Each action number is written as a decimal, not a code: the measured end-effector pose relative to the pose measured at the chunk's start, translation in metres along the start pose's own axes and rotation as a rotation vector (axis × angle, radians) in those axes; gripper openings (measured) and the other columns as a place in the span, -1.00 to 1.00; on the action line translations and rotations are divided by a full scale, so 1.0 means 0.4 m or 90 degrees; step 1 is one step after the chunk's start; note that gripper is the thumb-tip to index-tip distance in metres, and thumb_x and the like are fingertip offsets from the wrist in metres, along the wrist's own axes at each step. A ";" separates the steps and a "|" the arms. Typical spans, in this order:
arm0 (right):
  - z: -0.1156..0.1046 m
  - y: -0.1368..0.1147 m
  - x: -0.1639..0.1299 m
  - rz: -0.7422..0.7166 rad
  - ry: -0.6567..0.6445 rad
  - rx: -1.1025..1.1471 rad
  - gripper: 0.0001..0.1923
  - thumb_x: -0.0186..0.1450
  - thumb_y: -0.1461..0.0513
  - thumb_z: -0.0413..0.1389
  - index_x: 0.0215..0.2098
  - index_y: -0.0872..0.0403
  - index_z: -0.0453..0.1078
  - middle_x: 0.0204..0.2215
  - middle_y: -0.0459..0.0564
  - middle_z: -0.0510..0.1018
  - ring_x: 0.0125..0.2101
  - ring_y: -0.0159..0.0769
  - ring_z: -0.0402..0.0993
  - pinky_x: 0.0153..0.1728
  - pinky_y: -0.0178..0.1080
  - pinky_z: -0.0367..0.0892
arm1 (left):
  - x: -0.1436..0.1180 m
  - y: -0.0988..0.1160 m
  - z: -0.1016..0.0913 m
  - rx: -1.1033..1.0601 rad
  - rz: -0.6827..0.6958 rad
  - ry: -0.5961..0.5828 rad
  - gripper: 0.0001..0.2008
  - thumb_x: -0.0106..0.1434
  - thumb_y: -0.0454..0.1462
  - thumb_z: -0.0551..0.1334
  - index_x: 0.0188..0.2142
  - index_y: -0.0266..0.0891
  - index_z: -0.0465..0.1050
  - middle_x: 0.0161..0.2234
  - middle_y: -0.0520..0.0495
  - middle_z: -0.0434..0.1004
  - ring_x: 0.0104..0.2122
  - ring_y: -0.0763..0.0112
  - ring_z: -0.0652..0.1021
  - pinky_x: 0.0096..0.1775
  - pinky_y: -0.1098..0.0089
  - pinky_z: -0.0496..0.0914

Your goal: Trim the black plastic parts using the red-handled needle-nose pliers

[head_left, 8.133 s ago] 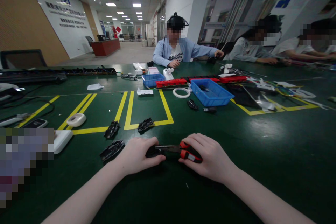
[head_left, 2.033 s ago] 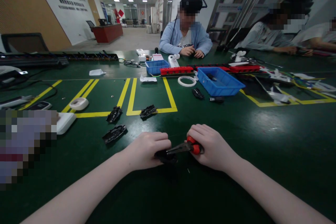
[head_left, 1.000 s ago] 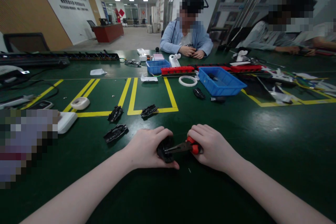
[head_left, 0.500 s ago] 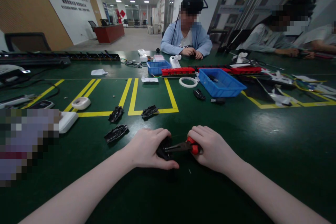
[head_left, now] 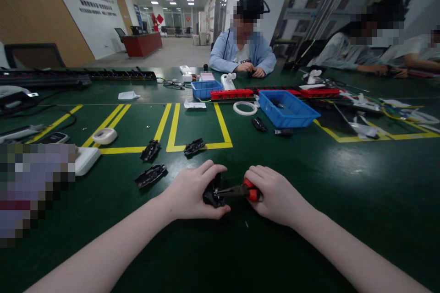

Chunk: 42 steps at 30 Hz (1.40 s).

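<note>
My left hand (head_left: 190, 190) grips a small black plastic part (head_left: 211, 194) against the green table (head_left: 343, 201). My right hand (head_left: 275, 194) is closed around the red handles of a pair of pliers (head_left: 237, 190). The pliers' dark jaws point left and meet the black part between my two hands. My fingers hide most of the part and the handles.
Three more black parts (head_left: 150, 175) (head_left: 150, 150) (head_left: 194, 146) lie left of my hands by yellow floor-tape lines (head_left: 172, 128). Further back stand a blue bin (head_left: 287, 110), a smaller blue bin (head_left: 205, 88), a white tape ring (head_left: 245, 108) and red strips (head_left: 232, 94). Other people sit across the table.
Over the last second my left hand has turned the black part slightly and lifted its index finger. The pliers stay at the part. My hands sit a little further from me than two seconds ago.
</note>
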State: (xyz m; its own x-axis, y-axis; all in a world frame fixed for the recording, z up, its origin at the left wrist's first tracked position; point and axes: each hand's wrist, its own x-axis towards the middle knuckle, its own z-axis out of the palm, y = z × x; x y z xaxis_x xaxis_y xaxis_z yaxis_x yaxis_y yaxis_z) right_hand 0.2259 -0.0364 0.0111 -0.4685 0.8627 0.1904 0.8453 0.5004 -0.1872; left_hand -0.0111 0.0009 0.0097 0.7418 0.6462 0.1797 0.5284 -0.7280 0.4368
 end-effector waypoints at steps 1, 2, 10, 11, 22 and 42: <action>-0.001 -0.001 0.000 -0.001 0.000 0.002 -0.85 0.08 0.37 0.15 -0.40 0.06 0.29 -0.37 -0.02 0.46 -0.38 -0.26 0.35 -0.36 -0.22 0.28 | 0.000 0.001 -0.002 -0.008 0.000 -0.001 -0.33 0.16 0.05 0.25 0.17 -0.17 0.17 -0.10 -0.09 0.41 -0.34 0.31 0.51 -0.37 0.33 0.40; -0.001 -0.001 0.000 -0.002 -0.001 0.004 -0.85 0.08 0.36 0.15 -0.40 0.06 0.28 -0.37 -0.02 0.46 -0.38 -0.26 0.35 -0.36 -0.22 0.27 | 0.000 0.002 -0.004 -0.019 0.000 -0.001 -0.31 0.15 0.05 0.27 0.18 -0.17 0.16 -0.09 -0.09 0.42 -0.33 0.29 0.52 -0.36 0.32 0.42; 0.003 0.002 -0.001 -0.012 0.009 -0.001 -0.83 0.07 0.36 0.16 -0.39 0.06 0.27 -0.39 -0.03 0.45 -0.40 -0.27 0.33 -0.38 -0.23 0.25 | -0.003 0.003 -0.015 -0.145 -0.016 0.014 -0.13 0.06 0.00 0.41 0.24 -0.12 0.02 0.06 -0.18 0.42 0.00 0.06 0.51 -0.07 0.13 0.45; 0.003 0.004 0.000 -0.014 0.013 -0.006 -0.82 0.06 0.36 0.16 -0.39 0.06 0.27 -0.39 -0.03 0.45 -0.40 -0.27 0.33 -0.38 -0.23 0.24 | -0.003 0.004 -0.017 -0.150 -0.020 0.011 -0.13 0.07 -0.01 0.41 0.25 -0.12 0.00 0.07 -0.19 0.41 0.00 0.06 0.51 -0.08 0.14 0.45; 0.006 0.023 0.001 -0.038 0.077 -0.055 -0.84 0.07 0.36 0.12 -0.36 0.08 0.29 -0.37 0.03 0.44 -0.38 -0.23 0.30 -0.36 -0.20 0.21 | -0.001 -0.001 -0.018 -0.174 -0.017 0.016 -0.22 0.07 -0.01 0.41 0.18 -0.15 0.12 0.09 -0.19 0.36 -0.09 0.14 0.52 -0.19 0.23 0.47; 0.010 0.017 0.001 -0.024 0.053 -0.024 -0.80 0.05 0.36 0.15 -0.35 0.06 0.29 -0.36 0.01 0.46 -0.37 -0.23 0.33 -0.36 -0.21 0.26 | 0.006 -0.006 -0.020 -0.158 0.006 -0.019 -0.35 0.12 0.05 0.34 0.10 -0.19 0.25 -0.09 -0.12 0.46 -0.21 0.21 0.53 -0.18 0.24 0.42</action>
State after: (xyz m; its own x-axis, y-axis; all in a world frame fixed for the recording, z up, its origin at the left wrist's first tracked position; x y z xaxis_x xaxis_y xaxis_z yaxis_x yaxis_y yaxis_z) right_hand 0.2305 -0.0323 0.0061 -0.4788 0.8333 0.2763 0.8372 0.5281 -0.1419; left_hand -0.0138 0.0059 0.0164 0.7604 0.6296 0.1597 0.4061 -0.6527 0.6396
